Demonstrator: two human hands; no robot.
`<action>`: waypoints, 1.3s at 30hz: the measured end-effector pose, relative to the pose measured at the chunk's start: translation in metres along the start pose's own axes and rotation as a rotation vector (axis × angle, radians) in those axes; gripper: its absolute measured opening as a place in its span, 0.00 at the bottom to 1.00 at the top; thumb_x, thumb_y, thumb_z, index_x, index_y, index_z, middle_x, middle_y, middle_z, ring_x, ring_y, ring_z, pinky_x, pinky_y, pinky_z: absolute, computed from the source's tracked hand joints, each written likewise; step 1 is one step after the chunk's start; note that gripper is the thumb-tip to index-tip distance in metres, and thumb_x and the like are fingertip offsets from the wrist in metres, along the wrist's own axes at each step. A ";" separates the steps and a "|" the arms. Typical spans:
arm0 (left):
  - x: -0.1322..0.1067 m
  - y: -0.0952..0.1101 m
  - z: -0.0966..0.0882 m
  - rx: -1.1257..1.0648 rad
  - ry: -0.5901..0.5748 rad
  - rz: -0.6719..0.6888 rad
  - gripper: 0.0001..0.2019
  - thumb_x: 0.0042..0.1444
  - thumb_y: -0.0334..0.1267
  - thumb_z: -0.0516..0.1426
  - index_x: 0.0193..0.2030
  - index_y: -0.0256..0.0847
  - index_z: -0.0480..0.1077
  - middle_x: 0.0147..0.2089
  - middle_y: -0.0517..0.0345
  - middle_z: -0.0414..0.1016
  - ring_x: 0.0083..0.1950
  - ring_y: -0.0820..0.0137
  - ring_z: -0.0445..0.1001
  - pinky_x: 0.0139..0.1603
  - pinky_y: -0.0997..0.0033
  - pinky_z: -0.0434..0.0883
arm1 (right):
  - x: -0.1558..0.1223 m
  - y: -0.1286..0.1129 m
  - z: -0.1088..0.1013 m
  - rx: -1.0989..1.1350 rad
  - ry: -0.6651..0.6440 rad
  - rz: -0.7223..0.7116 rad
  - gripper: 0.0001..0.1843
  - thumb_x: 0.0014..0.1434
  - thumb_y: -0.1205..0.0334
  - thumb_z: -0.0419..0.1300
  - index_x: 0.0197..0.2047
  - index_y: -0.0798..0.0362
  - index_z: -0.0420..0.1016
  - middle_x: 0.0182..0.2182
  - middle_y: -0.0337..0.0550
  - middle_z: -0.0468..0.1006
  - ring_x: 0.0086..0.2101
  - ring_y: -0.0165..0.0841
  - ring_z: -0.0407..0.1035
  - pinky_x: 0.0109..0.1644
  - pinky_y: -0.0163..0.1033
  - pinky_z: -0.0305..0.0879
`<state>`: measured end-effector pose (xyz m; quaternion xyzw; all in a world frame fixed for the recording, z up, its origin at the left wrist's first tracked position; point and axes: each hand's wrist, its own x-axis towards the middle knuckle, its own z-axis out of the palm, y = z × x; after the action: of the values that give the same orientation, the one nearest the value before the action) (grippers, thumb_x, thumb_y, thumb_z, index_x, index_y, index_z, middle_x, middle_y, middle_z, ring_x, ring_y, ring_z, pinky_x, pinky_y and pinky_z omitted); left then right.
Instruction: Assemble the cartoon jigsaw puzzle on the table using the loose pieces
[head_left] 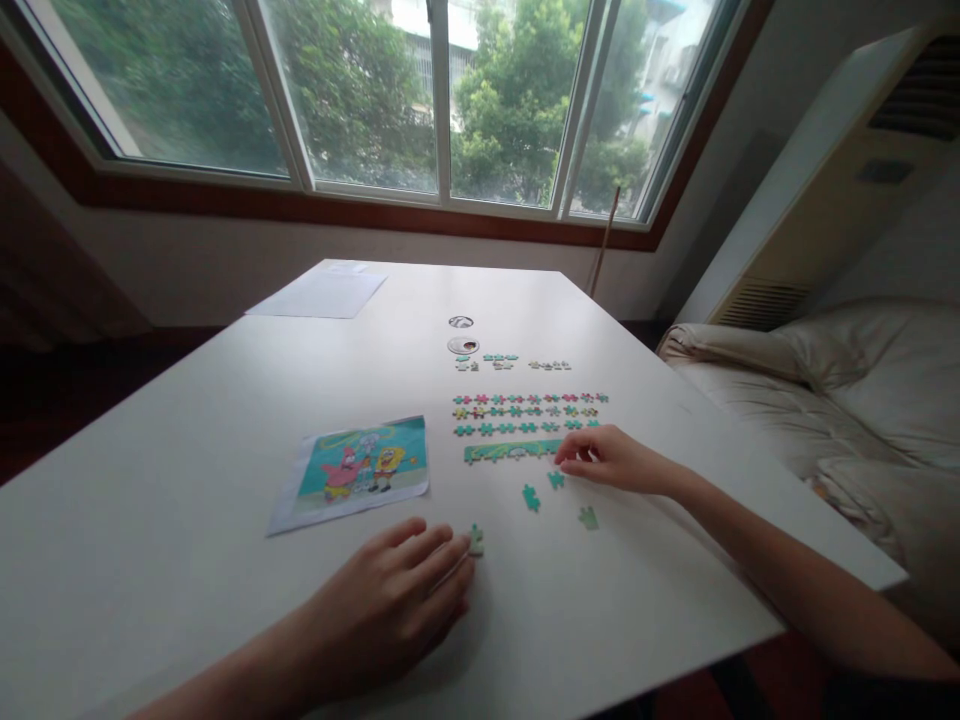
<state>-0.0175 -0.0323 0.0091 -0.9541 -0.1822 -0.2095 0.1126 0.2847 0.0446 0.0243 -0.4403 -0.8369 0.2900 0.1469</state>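
Note:
My left hand (401, 590) rests over the near part of the table, fingers bent together. At its fingertips is a pale green jigsaw puzzle piece (476, 540); the thumb is mostly hidden. My right hand (622, 460) has thumb and forefinger closed at the right end of a joined strip of puzzle pieces (506, 452), partly covering the piece there. Just below those fingers lies a small teal piece (556, 480). Another teal piece (531, 498) and a pale green piece (588, 518) lie loose nearer me.
Beyond the strip, several rows of loose pieces (525, 412) are laid out, with smaller groups (502, 362) and two round items (463, 345) farther back. A cartoon reference picture (367, 465) lies left. White paper (322, 293) sits on the far left of the white table (187, 430).

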 end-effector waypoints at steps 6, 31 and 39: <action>0.000 0.000 0.001 -0.004 -0.029 0.000 0.09 0.59 0.32 0.48 0.41 0.36 0.68 0.39 0.51 0.74 0.38 0.66 0.71 0.38 0.65 0.68 | -0.001 0.000 0.007 -0.012 -0.040 0.010 0.10 0.51 0.57 0.59 0.35 0.54 0.74 0.23 0.37 0.69 0.23 0.25 0.61 0.27 0.29 0.57; 0.001 -0.001 0.004 0.021 0.028 -0.052 0.09 0.59 0.31 0.47 0.38 0.36 0.68 0.36 0.52 0.74 0.36 0.66 0.72 0.37 0.64 0.68 | 0.069 -0.006 -0.035 -0.166 -0.042 -0.105 0.10 0.53 0.60 0.57 0.36 0.54 0.75 0.27 0.39 0.75 0.27 0.25 0.65 0.31 0.29 0.59; -0.002 -0.002 0.008 0.026 -0.049 -0.098 0.08 0.59 0.31 0.48 0.39 0.36 0.67 0.35 0.51 0.73 0.36 0.65 0.71 0.35 0.63 0.68 | 0.158 0.041 -0.045 -0.428 0.125 0.138 0.11 0.52 0.70 0.57 0.39 0.56 0.76 0.35 0.43 0.77 0.32 0.28 0.69 0.39 0.31 0.61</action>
<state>-0.0167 -0.0283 0.0013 -0.9474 -0.2339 -0.1890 0.1100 0.2443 0.2085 0.0327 -0.5346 -0.8366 0.0872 0.0816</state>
